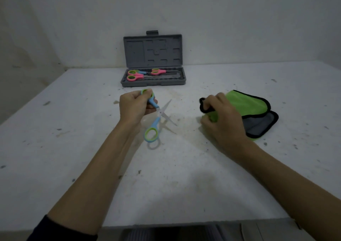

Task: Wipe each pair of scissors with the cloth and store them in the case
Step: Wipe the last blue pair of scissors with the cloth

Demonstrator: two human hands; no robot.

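While a person leans over a scuffed white table (92, 166), their left hand (133, 106), a little left of the frame's centre, has its fingers curled tight through one green-lined loop of a pair of blue scissors (156, 117). These scissors gape wide open, the two bare blades crossing and pointing toward the right, and the other loop hangs down near the tabletop. Right of centre, the right hand (222, 119) bunches a corner of the green cloth (247, 105), fingers closed round its black-edged hem; the rest of the cloth lies on the table, folded back to show a grey underside. At upper centre, a grey plastic case (154, 81) stands open against the wall, lid upright, with three pairs of pink-handled scissors (135, 77) lying in its tray.

My guess is that this blue pair is the last to be wiped. One risk lies in those spread blades: sliding the cloth along an open edge could nick a finger behind the fabric, or snag its weave. Held by a single loop, the scissors could also swing or slip out and drop to the table.
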